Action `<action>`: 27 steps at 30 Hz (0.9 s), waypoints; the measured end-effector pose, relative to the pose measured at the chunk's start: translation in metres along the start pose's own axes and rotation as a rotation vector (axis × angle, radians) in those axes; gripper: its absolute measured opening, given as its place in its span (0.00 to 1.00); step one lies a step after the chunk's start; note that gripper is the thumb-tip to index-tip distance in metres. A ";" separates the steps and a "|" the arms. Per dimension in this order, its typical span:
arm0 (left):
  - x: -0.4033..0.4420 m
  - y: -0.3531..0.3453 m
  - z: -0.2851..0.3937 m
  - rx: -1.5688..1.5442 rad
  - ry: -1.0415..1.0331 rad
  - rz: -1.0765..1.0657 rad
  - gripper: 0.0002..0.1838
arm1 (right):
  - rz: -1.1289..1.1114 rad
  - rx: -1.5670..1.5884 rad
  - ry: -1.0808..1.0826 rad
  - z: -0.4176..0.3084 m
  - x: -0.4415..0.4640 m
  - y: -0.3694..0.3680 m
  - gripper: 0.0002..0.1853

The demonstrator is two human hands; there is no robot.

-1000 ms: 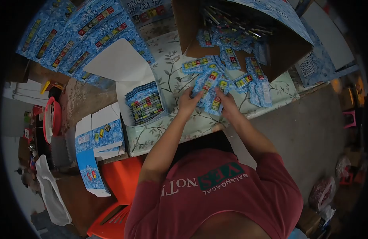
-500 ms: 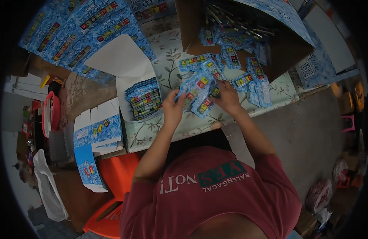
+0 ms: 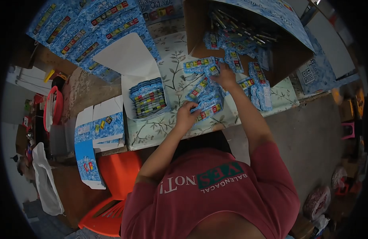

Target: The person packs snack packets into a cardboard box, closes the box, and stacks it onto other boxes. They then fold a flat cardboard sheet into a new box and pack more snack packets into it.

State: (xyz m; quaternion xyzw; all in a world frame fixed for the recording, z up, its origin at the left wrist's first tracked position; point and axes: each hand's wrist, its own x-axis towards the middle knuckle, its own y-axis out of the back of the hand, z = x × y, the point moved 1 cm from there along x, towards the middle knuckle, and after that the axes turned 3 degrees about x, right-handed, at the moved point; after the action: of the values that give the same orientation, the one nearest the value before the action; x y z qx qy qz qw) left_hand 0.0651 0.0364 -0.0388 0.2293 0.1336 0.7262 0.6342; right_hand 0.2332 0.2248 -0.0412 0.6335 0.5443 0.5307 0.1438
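Note:
My left hand (image 3: 186, 116) is closed on the edge of a blue sachet (image 3: 210, 111) with a strip of coloured pictures, low over the table's front part. Another blue sachet (image 3: 198, 88) lies just beyond it, partly overlapping. Farther back, my right hand (image 3: 225, 77) bends its fingers onto a small blue sachet (image 3: 213, 70) beside a loose group of them; its fingertips are partly hidden. To the left stands an open white carton (image 3: 126, 97), its lid raised, with a row of sachets (image 3: 149, 99) packed upright inside.
A large cardboard box (image 3: 196, 30) lies open towards me, spilling sachets (image 3: 233, 59) onto the flowered tablecloth (image 3: 174, 75). More sachets (image 3: 260, 89) lie at right. Flattened printed cartons (image 3: 100, 127) rest at left, beside stacked blue display boxes (image 3: 88, 36). An orange chair (image 3: 116, 171) stands below.
My right hand has left the sachets held between both hands and moved back to those near the box. My left hand has moved right and towards me, lowering its sachet.

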 end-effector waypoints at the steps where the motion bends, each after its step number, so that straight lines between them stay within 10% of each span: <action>1: -0.002 0.007 0.010 0.060 -0.047 0.045 0.14 | -0.155 0.175 -0.096 -0.003 0.011 0.006 0.20; 6: -0.031 0.040 0.027 0.061 0.051 0.100 0.18 | -0.366 1.395 -0.600 -0.021 0.009 0.067 0.14; 9: -0.044 0.037 -0.001 0.262 0.152 -0.133 0.17 | -0.627 1.248 -0.475 -0.015 -0.039 0.078 0.12; 14: -0.033 0.048 0.049 0.692 -0.491 0.207 0.10 | -0.967 0.988 -0.268 -0.006 -0.078 0.080 0.14; 16: -0.031 0.039 0.023 0.461 -0.354 0.067 0.10 | -1.065 0.912 -0.200 -0.006 -0.074 0.074 0.15; 23: -0.037 0.035 0.016 0.288 -0.304 -0.036 0.09 | 0.013 -0.288 -0.060 -0.001 -0.008 -0.010 0.23; 27: -0.052 0.048 0.010 0.273 -0.229 -0.029 0.09 | 0.030 0.567 -0.405 -0.006 0.006 0.013 0.20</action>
State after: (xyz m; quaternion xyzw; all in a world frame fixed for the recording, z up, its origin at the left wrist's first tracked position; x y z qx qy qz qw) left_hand 0.0338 -0.0235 -0.0158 0.3926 0.1613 0.6610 0.6187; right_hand 0.2343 0.2226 -0.0260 0.7488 0.6209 0.2239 0.0594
